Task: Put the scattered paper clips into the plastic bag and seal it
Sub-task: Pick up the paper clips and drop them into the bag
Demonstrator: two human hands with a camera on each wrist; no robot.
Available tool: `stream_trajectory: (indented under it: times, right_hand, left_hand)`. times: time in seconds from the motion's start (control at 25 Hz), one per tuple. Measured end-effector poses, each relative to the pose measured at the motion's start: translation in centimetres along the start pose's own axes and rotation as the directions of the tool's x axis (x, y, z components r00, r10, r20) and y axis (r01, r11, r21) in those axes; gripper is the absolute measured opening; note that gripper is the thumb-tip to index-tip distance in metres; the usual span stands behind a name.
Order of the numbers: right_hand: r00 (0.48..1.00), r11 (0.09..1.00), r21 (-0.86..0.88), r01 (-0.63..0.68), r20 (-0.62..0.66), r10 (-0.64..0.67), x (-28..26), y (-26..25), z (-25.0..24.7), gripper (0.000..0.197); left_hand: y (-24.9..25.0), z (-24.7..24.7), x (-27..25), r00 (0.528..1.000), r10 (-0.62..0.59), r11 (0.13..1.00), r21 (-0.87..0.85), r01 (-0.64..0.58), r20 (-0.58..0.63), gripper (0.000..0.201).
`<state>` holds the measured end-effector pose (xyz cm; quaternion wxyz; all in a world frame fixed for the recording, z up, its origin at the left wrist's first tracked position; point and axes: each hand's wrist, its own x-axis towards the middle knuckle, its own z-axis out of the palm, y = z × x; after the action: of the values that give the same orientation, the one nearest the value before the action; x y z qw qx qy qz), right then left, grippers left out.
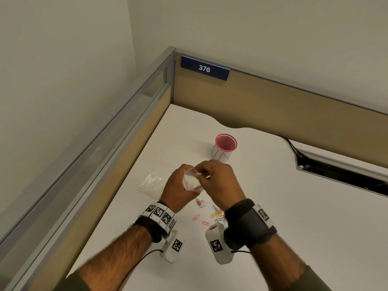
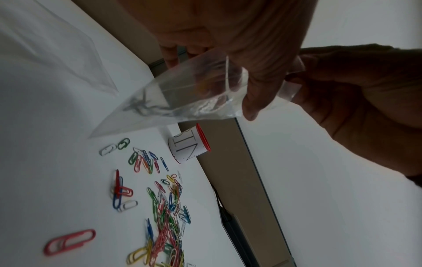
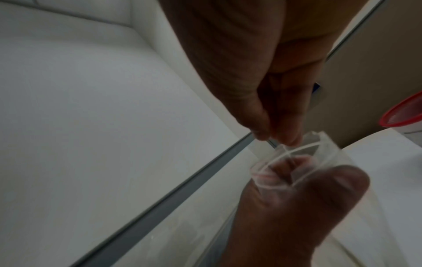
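My left hand (image 1: 178, 185) holds a small clear plastic bag (image 1: 192, 182) up above the white table, fingers curled round it; in the left wrist view the bag (image 2: 182, 94) hangs with a few clips inside. My right hand (image 1: 210, 174) is at the bag's round, open mouth (image 3: 303, 159). The thumb and a finger of that hand (image 3: 276, 137) pinch the rim. Many coloured paper clips (image 1: 210, 213) lie scattered on the table below and between my wrists, and show as a loose pile (image 2: 166, 207) in the left wrist view.
A second clear bag (image 1: 151, 181) lies flat on the table left of my hands. A red mesh cup (image 1: 225, 148) with a white paper wrap stands behind them. Partition walls (image 1: 273, 101) close the desk's back and left sides. A cable slot (image 1: 340, 175) opens at the right.
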<state>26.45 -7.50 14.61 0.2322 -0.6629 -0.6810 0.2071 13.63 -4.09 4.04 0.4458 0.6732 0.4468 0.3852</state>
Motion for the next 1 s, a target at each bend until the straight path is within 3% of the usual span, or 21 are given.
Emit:
stream_trajectory:
  times: [0.12,0.2,0.36,0.52,0.6,0.76,1.0]
  right_hand:
    - [0.989,0.993,0.119,-0.01,-0.143,0.027,-0.1,2.1,-1.6,0.014]
    - [0.977,0.989,0.105,-0.109,-0.172,0.126,0.6,5.8,-2.0,0.016]
    - [0.928,0.915,-0.164,-0.37,-0.027,0.371,2.3,15.0,-0.3,0.025]
    - [0.849,0.834,-0.276,-0.478,0.101,0.519,3.6,19.4,1.7,0.04]
    - [0.847,0.83,-0.318,-0.458,0.128,0.516,4.4,19.9,2.3,0.046]
    - [0.879,0.857,-0.419,-0.3,0.228,0.419,5.5,19.5,3.7,0.053]
    - [0.924,0.895,-0.422,-0.144,0.265,0.274,2.2,18.3,5.5,0.039]
  left_hand:
    - [-0.6,-0.4,-0.4,0.999,-0.006,1.0,-0.021,0.005,-0.034,0.046]
    - [-0.9,-0.8,-0.6,0.998,-0.013,1.0,-0.028,0.012,-0.055,0.046]
    - [-1.2,-1.2,-0.8,0.998,0.001,0.999,-0.032,-0.003,-0.061,0.047]
    - [-1.1,-1.6,-1.0,0.997,-0.011,0.999,-0.031,0.009,-0.072,0.048]
    - [-1.1,-1.8,-1.0,0.997,-0.016,1.0,-0.028,0.014,-0.078,0.048]
    - [-0.9,-2.1,-1.0,0.995,-0.02,0.999,-0.027,0.017,-0.1,0.05]
    - [-1.0,-2.0,-0.6,0.994,-0.012,1.0,-0.023,0.009,-0.107,0.048]
